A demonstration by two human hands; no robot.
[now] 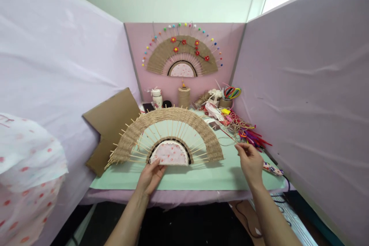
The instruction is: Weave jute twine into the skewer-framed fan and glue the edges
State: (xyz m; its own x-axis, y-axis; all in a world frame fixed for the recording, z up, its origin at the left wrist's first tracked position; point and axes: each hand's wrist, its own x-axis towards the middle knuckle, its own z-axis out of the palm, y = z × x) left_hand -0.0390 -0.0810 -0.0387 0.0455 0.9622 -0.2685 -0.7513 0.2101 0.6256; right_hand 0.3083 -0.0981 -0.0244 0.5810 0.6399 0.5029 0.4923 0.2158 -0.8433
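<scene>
A woven half-circle fan of twine over thin wooden sticks is propped above the table. My left hand grips its bottom edge, thumb on the pink-and-white cloth centre and fingers underneath. Stick ends poke out along the fan's outer left rim. To the right of the fan, my right hand is raised with thumb and forefinger pinched together. What lies between those fingertips, if anything, is too small to make out. A thin dark-red strand runs close to them.
Behind stands a pink board with a finished flowered fan and coloured pins. A twine spool, white bottle, scissors and tangled cords line the back and right. Brown cardboard leans left; a patterned glue gun lies right.
</scene>
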